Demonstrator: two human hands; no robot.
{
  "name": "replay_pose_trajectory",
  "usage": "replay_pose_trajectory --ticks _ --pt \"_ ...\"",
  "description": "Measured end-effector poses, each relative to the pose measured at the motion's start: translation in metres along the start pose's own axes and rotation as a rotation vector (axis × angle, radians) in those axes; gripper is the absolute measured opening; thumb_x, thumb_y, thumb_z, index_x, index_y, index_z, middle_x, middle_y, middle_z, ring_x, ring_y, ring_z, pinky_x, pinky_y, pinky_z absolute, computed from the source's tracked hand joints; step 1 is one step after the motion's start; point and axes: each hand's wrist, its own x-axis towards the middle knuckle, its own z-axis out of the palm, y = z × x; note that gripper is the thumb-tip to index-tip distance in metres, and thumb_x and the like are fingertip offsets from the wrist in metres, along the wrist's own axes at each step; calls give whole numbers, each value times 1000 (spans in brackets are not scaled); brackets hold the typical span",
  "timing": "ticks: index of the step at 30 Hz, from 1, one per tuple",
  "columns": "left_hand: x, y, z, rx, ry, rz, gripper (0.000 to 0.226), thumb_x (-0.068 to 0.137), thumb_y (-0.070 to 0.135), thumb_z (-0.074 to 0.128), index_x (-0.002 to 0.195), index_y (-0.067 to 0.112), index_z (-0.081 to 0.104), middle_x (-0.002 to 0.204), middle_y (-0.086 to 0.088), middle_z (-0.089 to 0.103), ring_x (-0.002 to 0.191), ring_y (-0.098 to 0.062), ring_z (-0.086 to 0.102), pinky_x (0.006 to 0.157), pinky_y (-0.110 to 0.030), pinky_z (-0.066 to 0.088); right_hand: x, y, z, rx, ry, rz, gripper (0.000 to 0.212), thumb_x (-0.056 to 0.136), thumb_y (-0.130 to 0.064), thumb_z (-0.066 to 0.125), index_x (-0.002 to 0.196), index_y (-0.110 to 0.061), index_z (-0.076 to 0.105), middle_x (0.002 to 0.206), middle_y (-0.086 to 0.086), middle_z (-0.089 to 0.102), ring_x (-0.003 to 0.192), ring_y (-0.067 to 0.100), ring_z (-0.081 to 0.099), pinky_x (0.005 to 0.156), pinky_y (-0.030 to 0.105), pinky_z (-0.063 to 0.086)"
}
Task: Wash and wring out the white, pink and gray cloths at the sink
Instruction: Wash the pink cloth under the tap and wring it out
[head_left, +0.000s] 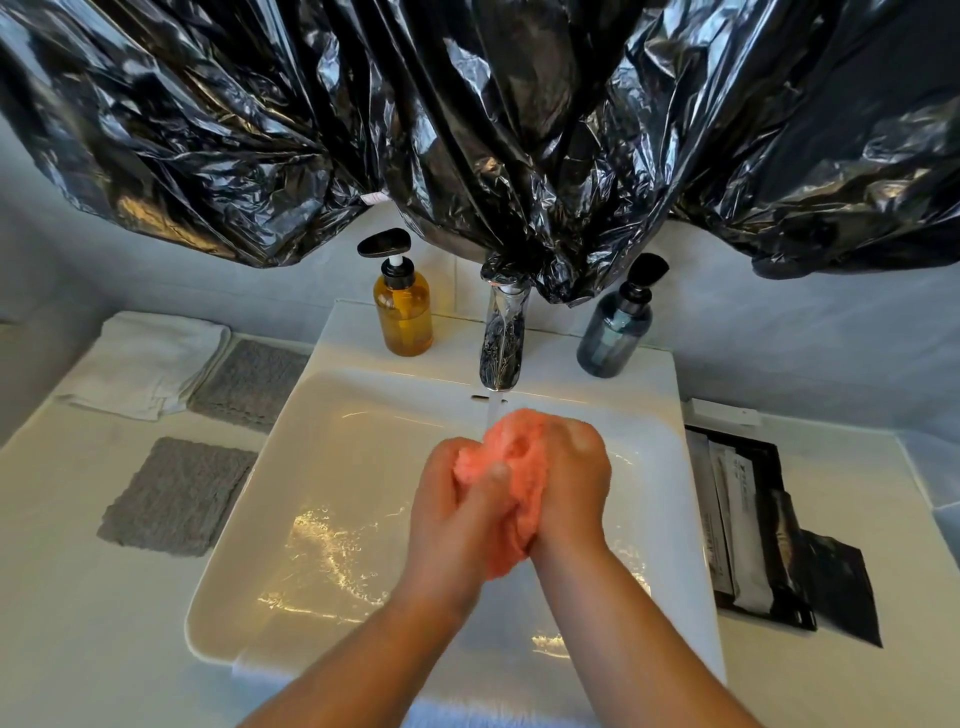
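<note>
Scrubbing wet, bunched pink cloth (511, 478) w/ both hands: left hand (457, 499) & right hand (569, 480) are pressing together, fingers clamping round it, holding it under chrome faucet (503, 338) stream over white sink (311, 467) for rinsing. Folded white cloth (148, 361) & two gray textured cloths (179, 496) are waiting on counter (78, 597), left, prob. next.

Bathroom (sink (291, 467), soap bottles (403, 312))
</note>
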Motion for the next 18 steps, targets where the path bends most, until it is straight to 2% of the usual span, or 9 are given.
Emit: replay_pose_trajectory --ticks 2,3,5,7,9,11,13,15,18 --pt "-9 -10 8 10 17 41 77 64 56 69 131 21 51 115 6 68 105 -8 68 80 -29 60 1 2 1 158 -18 46 28 83 -19 62 109 -12 70 98 19 73 90 43 72 76 55 62" --pt "-5 -13 10 2 72 51 77 67 56 69 134 22 51 122 2 65 111 -12 67 86 -33 59 -4 0 0 205 -62 52 32 85 -20 63 115 -14 69 104 18 73 93 40 73 78 53 62" --pt "16 -12 8 -35 206 40 51 73 55 68 114 24 63 107 -6 71 99 -23 71 75 -42 57 -22 -3 -5 169 -194 1 25 90 -11 57 105 -18 76 92 9 76 80 26 74 65 36 61" --pt "38 -3 -1 -21 283 -24 31 78 47 65 92 19 65 86 -7 72 81 -25 69 69 -44 55 -49 -3 -9 87 -273 -79 34 94 -8 51 87 -30 77 76 -4 71 63 11 66 47 22 49" --pt "46 3 -5 39 244 -40 22 87 35 63 79 14 63 73 -4 68 71 -20 66 68 -41 54 -69 6 -6 -56 -230 -220 23 92 -34 53 88 -50 69 95 -15 64 80 0 65 57 14 50" --pt "41 5 -5 94 132 -47 25 95 20 58 72 11 61 66 -3 62 64 -16 60 64 -35 51 -72 16 -2 -275 -117 -350 13 88 -57 47 95 -56 58 103 -28 53 98 -3 59 70 10 48" --pt "33 4 -3 84 47 -67 26 97 12 54 73 8 64 65 -6 63 62 -15 61 58 -30 50 -60 21 4 -361 -10 -371 12 94 -55 48 99 -48 55 101 -25 54 99 4 60 77 14 48" --pt "28 2 -4 39 39 -121 28 95 13 56 68 10 65 59 -5 61 56 -16 59 50 -25 46 -44 17 5 -362 18 -308 9 97 -42 53 98 -39 61 99 -16 63 97 10 65 81 24 53" --pt "26 3 -8 59 24 -148 24 79 31 56 63 15 65 60 -9 63 57 -23 61 52 -27 46 -24 3 1 -255 -60 -193 25 94 -16 56 78 -28 72 81 -5 75 79 12 72 74 33 58"
